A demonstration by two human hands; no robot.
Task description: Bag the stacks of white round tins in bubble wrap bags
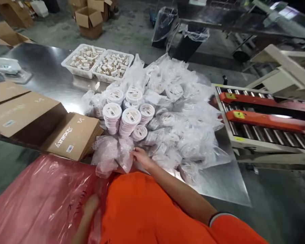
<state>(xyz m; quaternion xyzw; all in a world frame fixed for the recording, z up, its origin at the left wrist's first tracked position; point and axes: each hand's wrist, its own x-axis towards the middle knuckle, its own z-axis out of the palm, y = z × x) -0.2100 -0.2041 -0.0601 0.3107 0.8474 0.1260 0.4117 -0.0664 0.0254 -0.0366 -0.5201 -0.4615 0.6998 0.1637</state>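
Note:
My right hand (140,156) reaches across my orange shirt to the near edge of the steel table (48,73) and closes on a crumpled clear plastic bag (112,154). Just beyond it stand stacks of round white lidded containers (128,117) amid a big heap of clear bags (183,112) with more containers inside. My left hand (90,206) is low at my side, blurred, against a large red plastic bag (43,200); its fingers do not show clearly.
Flat cardboard cartons (71,135) lie at the table's left. Two white baskets (96,61) of small tubes sit at the far side. A roller conveyor with orange rails (264,117) stands to the right. Open boxes and black-lined bins stand on the floor beyond.

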